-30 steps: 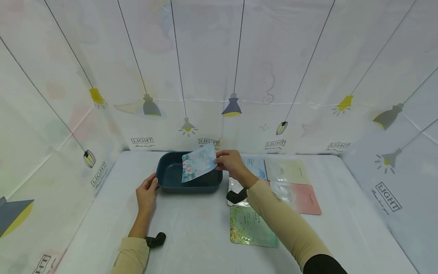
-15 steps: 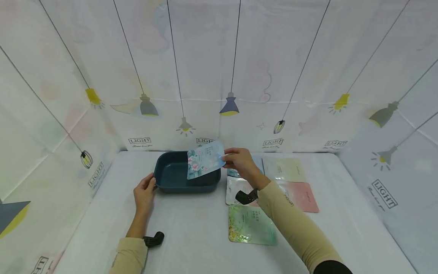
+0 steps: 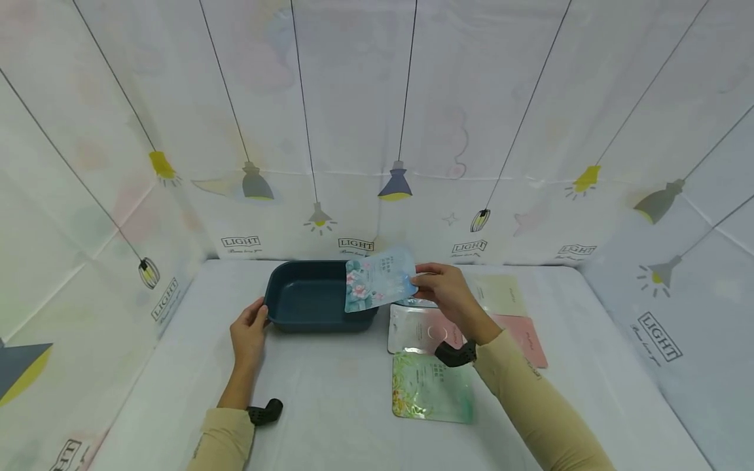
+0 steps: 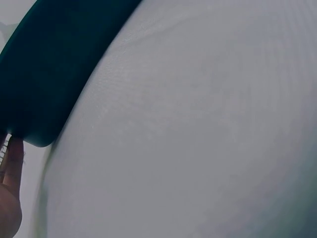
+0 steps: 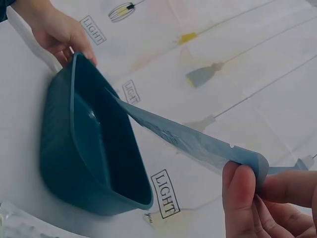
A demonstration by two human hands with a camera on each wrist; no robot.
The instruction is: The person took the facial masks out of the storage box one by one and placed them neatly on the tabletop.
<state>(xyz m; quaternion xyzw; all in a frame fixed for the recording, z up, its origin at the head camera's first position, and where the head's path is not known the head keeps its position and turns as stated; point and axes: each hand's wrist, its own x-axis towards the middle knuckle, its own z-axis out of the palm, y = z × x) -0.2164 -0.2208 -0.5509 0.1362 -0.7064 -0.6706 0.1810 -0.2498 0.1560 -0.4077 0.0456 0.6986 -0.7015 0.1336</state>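
A blue floral sheet mask packet [image 3: 381, 280] is pinched at its right edge between the thumb and fingers of my right hand [image 3: 448, 294]. It is raised and tilted, overlapping the right end of a dark teal plastic box [image 3: 321, 325] in the head view. Seen from the right wrist, the packet [image 5: 183, 136] appears nearly edge-on, its far end by the box rim. My left hand [image 3: 247, 333] grips the box's left end, fingers at the rim. In the left wrist view, only part of that hand [image 4: 11, 183] shows beside the box wall [image 4: 54, 74].
Right of the box lie several flat packets: a silver-and-pink one [image 3: 412, 330], a green one [image 3: 432, 389], a pale yellow one [image 3: 503, 294] and a pink one [image 3: 525, 337]. Another blue packet [image 3: 417, 303] is mostly hidden behind the right hand. A lamp-printed curtain [image 3: 353, 131] borders the white table.
My right hand has moved right with the blue packet, from over the middle of the box to its right end. The left hand keeps its place on the box.
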